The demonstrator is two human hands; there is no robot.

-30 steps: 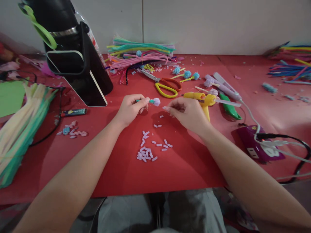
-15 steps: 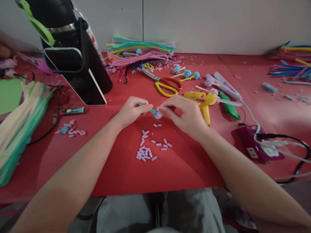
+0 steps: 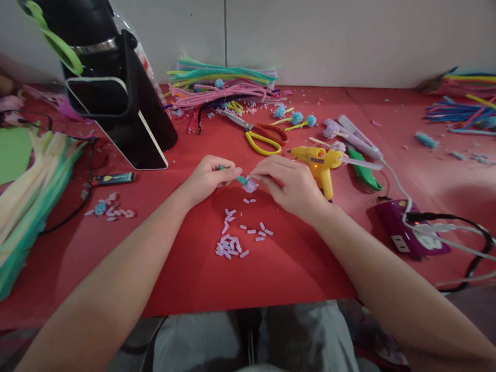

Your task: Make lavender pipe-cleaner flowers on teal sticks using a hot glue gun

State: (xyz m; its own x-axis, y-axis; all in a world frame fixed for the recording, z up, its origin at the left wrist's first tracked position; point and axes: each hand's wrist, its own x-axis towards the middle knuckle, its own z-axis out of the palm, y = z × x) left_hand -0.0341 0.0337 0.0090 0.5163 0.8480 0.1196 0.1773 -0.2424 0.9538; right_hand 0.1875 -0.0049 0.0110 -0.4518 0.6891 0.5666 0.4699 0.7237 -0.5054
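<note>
My left hand [image 3: 209,177] pinches the teal stem of a small pipe-cleaner flower with a lilac tuft [image 3: 249,184] at its tip, held just above the red table cover [image 3: 186,268]. My right hand [image 3: 289,183] has its fingertips pressed together on that lilac tuft from the right. Below the hands lies a scatter of short lilac pipe-cleaner pieces [image 3: 236,240]. A yellow glue gun [image 3: 320,161] stands right behind my right hand.
Yellow and red scissors [image 3: 265,139] lie further back, in front of a pile of coloured pipe cleaners [image 3: 220,85]. A black stand [image 3: 127,119] rises at the left. A purple power strip [image 3: 413,235] with cables sits right. More cut pieces [image 3: 110,206] lie left.
My right hand moved left and closed onto the lilac tuft. Both hands lowered the flower slightly towards the table.
</note>
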